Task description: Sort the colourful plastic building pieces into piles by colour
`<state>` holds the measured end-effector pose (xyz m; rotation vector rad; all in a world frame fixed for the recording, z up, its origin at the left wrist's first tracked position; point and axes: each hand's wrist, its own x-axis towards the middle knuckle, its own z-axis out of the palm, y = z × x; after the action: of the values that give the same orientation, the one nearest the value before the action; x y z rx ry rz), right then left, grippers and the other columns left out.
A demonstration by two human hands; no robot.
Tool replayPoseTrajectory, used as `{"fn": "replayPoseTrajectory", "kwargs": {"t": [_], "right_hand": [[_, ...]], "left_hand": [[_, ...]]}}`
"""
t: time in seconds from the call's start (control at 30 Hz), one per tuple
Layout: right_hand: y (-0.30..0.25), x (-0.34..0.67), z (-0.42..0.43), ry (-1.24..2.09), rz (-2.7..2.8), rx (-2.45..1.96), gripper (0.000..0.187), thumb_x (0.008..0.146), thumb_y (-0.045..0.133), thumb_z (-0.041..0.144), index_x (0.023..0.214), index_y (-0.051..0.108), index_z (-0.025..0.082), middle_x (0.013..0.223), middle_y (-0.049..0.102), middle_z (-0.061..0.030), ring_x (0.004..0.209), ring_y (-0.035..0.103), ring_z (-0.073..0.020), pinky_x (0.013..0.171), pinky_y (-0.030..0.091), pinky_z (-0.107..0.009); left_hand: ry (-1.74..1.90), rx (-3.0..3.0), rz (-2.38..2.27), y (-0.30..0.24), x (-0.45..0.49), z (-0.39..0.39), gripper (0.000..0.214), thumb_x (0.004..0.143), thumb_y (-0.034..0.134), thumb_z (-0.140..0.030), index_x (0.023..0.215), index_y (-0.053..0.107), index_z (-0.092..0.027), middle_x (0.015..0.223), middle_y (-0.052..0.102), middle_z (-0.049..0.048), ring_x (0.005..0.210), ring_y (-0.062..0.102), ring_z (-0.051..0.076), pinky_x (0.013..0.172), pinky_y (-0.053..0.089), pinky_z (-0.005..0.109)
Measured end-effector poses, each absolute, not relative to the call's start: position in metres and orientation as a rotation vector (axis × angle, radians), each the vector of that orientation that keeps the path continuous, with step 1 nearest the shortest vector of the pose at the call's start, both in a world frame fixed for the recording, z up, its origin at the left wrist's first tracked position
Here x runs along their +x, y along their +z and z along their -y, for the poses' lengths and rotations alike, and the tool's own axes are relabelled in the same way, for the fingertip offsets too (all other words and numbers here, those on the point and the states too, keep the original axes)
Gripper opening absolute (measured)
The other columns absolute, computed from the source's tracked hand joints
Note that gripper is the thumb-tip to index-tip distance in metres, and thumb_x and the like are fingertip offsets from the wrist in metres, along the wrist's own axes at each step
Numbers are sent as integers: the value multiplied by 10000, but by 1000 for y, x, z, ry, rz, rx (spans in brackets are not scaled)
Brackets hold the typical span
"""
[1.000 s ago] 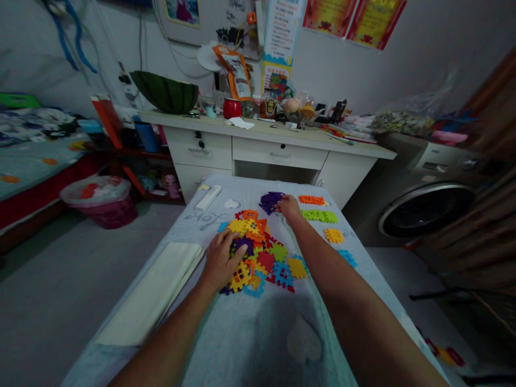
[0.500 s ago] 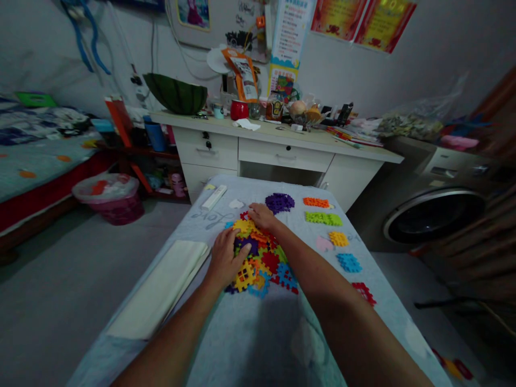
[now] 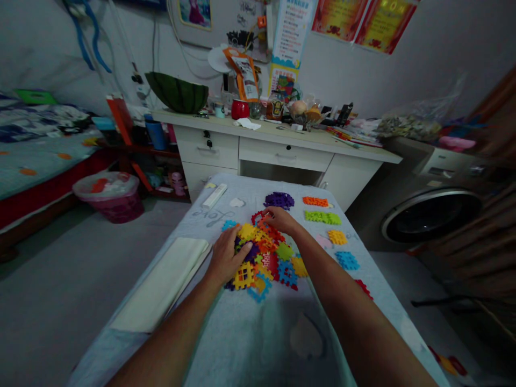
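A heap of mixed coloured plastic interlocking tiles [image 3: 266,258] lies in the middle of a cloth-covered table [image 3: 258,333]. My left hand [image 3: 228,258] rests flat on the heap's left side, fingers spread over a purple and a yellow tile. My right hand [image 3: 280,219] is at the heap's far edge, fingers curled on a red tile [image 3: 258,217]. Sorted tiles lie beyond and to the right: a purple pile [image 3: 279,200], an orange row [image 3: 316,202], a green row [image 3: 322,217], a yellow tile [image 3: 337,237], a blue tile [image 3: 346,260] and a red tile [image 3: 364,287].
A folded cream cloth [image 3: 161,285] lies on the table's left. A white stick-like object [image 3: 214,195] lies at the far left corner. Beyond stand a cluttered white desk [image 3: 278,145], a washing machine [image 3: 431,215] on the right, a pink bin [image 3: 108,196] and a bed [image 3: 36,161] on the left.
My right hand came back from the purple pile to the heap's far edge and has closed on a red tile. My left hand stayed on the heap.
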<state>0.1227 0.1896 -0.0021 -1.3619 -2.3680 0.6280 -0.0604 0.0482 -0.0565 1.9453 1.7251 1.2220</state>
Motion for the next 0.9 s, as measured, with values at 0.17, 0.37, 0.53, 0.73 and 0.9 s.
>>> {"fn": "replayPoseTrajectory", "kwargs": {"t": [0.17, 0.37, 0.53, 0.73, 0.9], "right_hand": [[1, 154, -179, 960, 2229, -1422, 111, 730, 595, 152, 820, 657, 138, 638, 598, 32, 576, 493, -90, 546, 341, -196], [11, 176, -178, 1235, 2155, -1422, 60, 663, 605, 142, 720, 618, 154, 584, 588, 36, 530, 477, -86, 525, 343, -199], [4, 158, -186, 1120, 2020, -1389, 74, 732, 574, 198, 771, 621, 157, 677, 629, 14, 611, 522, -102, 571, 370, -198], [-5, 144, -189, 869, 2226, -1541, 121, 782, 521, 198, 752, 624, 142, 659, 610, -7, 581, 491, -117, 530, 302, -224], [2, 154, -185, 709, 2340, -1617, 203, 822, 466, 199, 766, 648, 127, 705, 645, -41, 617, 515, -131, 531, 292, -234]], "left_hand": [[1172, 1927, -1704, -52, -60, -47, 546, 880, 517, -480, 1331, 478, -174, 1351, 548, 137, 1267, 501, 279, 1078, 390, 479], [1218, 1914, -1683, -46, -59, -45, 512, 873, 521, -475, 1291, 515, -178, 1308, 582, 121, 1238, 529, 271, 1062, 413, 464], [1216, 1898, -1677, -44, -59, -46, 510, 876, 515, -477, 1285, 512, -172, 1311, 577, 128, 1237, 524, 264, 1068, 404, 461], [1198, 1880, -1688, -45, -60, -46, 508, 876, 519, -477, 1290, 507, -183, 1331, 563, 124, 1251, 513, 261, 1078, 391, 462], [1216, 1887, -1686, -46, -60, -47, 506, 868, 525, -486, 1285, 519, -200, 1318, 575, 114, 1239, 523, 269, 1069, 397, 472]]}}
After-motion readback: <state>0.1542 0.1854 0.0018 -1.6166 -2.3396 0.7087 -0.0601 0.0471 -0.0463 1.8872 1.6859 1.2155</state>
